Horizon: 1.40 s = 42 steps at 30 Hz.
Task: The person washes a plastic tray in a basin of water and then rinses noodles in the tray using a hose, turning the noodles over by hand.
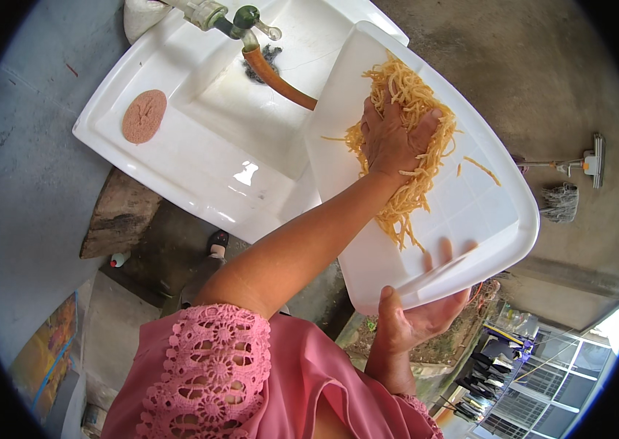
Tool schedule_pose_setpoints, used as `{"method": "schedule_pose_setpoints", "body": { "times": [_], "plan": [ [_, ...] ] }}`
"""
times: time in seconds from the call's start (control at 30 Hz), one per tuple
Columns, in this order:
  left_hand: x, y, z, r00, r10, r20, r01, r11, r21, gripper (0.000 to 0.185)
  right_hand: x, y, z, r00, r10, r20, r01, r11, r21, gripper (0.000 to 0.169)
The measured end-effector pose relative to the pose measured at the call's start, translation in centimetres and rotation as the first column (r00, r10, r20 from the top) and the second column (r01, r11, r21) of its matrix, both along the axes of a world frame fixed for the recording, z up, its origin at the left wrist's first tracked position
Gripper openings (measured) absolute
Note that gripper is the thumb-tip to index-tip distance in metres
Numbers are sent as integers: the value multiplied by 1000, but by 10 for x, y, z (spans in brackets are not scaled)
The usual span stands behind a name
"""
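Observation:
My left hand (pixel 394 137) is spread among yellow noodle-like strands (pixel 416 104), with its fingertips partly hidden in them; it is pressed on the pile and not closed around it. The strands lie in a white translucent plastic tray (pixel 485 219), tilted over the right side of a sink. A few loose strands lie apart from the pile. My right hand (pixel 413 324) holds the tray's near edge, the thumb at the rim, and finger shapes show faintly through the plastic.
The white sink (pixel 232 153) has a tap (pixel 246 19) with an orange-brown hose (pixel 276 79) running behind the tray. A pinkish oval pad (pixel 144 117) lies on its left ledge, dark mesh (pixel 265 61) in its basin. Mops (pixel 560 203) stand by the wall; laundry (pixel 485 378) hangs lower right.

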State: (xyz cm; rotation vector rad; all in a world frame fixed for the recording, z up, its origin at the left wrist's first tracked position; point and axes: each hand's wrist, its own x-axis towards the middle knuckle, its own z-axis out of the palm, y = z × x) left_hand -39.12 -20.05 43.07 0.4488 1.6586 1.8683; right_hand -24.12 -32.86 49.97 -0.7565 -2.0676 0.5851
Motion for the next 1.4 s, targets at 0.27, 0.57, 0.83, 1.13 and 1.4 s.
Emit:
{"method": "schedule_pose_setpoints", "body": {
  "times": [0.27, 0.57, 0.83, 1.13, 1.4],
  "plan": [
    [1, 5, 2, 1000, -5, 15, 4, 999, 43, 92, 1, 2, 9, 988, -39, 150, 26, 996, 85, 93],
    [26, 9, 26, 869, -415, -268, 269, 852, -449, 96, 35, 39, 2, 810, -357, -465, 60, 839, -541, 93],
    [43, -4, 73, -205, -814, -544, 380, 446, -811, 43, 128, 49, -64, 524, -606, -598, -324, 507, -799, 62],
    [-127, -50, 83, 286, -244, -927, 245, 954, -175, 18, 199, 42, -92, 348, -639, -686, -418, 549, -724, 65],
    [-243, -82, 47, 86, -490, -867, 209, 860, -466, 15, 209, 86, -144, 209, -803, -558, -324, 482, -814, 73]
  ]
}}
